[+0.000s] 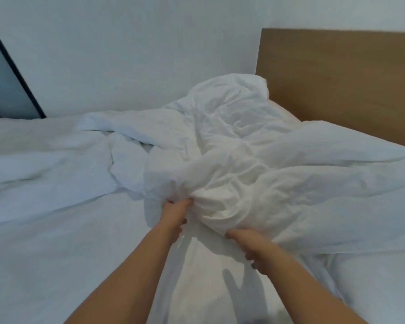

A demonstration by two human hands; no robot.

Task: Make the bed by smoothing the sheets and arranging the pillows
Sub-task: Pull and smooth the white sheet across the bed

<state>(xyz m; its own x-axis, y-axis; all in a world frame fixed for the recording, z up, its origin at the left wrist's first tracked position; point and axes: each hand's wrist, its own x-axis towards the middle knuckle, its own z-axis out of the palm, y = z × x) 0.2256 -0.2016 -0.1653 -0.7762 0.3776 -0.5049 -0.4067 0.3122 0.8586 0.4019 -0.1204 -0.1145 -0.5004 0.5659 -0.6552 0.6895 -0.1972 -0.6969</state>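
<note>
A crumpled white duvet (225, 146) lies bunched across the middle of the bed, heaped highest near the headboard. My left hand (174, 215) grips a bunched fold of the duvet at its near edge. My right hand (249, 244) grips the duvet's edge just to the right and closer to me, with its fingers curled under the cloth. A flat white sheet (56, 230) covers the mattress on the left. No separate pillow can be made out; the heap at the back may hide one.
A wooden headboard (341, 78) stands at the right rear. A pale wall (126, 43) runs behind the bed. A dark-framed panel (7, 83) leans at the far left.
</note>
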